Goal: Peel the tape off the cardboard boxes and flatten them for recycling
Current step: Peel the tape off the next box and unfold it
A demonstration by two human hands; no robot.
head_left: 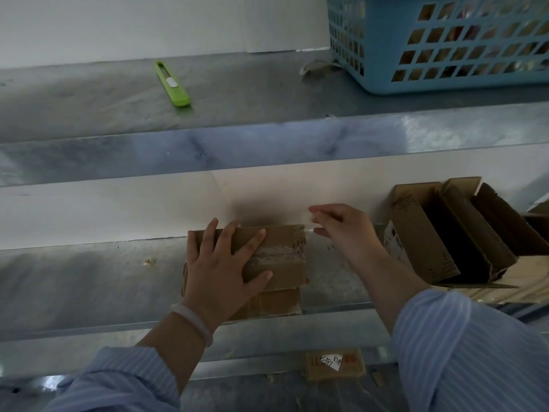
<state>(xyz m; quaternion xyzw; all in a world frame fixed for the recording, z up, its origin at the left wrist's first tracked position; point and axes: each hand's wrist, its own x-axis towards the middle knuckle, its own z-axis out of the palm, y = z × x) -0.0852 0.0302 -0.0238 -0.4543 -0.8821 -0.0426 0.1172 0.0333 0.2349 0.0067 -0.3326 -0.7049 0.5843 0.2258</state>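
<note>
Hands: left hand (219, 269) lay flat, fingers spread, pressing down on small brown cardboard box (282, 263). Right hand (341, 230) sat just off the box's far right corner, thumb and fingertips closed in a pinch on a thin strand of clear packing tape (279, 253). Fingers were blurred, so the exact grip was hard to read. Rest of the tape was stuck along the box's top seam, wrinkled.

Box sat on the grey middle metal shelf (89, 278), near its front edge. Opened brown cardboard boxes (430, 233) lay tipped over on the same shelf, off to the right, apart from the taped one.

On the upper metal shelf (89, 99) were a lime-green plastic utility knife (173, 84) towards the left and a light-blue plastic lattice basket (445, 43) at the right. Flat cardboard piece with a white handwritten label (334, 364) lay on the level below. Pale bracelet (193, 322) on the left wrist.
</note>
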